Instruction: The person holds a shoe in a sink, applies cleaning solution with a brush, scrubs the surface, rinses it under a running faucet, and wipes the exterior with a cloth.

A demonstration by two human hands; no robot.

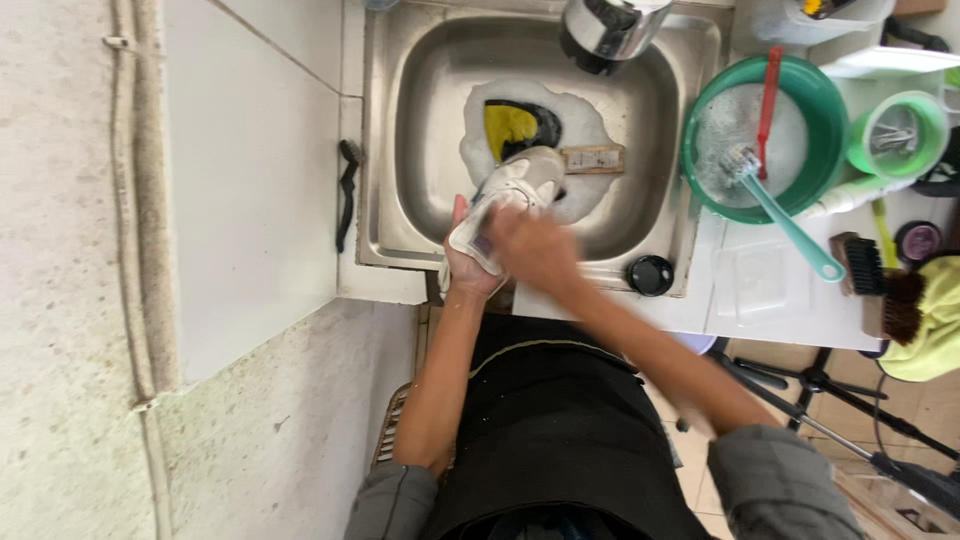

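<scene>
We're mid-scrub — our left hand clenched around the white shoe over the sink, our right hand blurred, its grip unclear — rinsing seems due.

I see one label only: a small tan rectangular tag lying flat in the foam inside the sink, near its right wall.

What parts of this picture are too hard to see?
Head view:
- Right hand: blurred by motion, so its fingers and whatever it holds are unclear.
- White shoe: heel end hidden by both hands; left hand grips it.
- Tap: cut off by the top edge.
- Yellow cloth: cut off by the right edge.
</scene>
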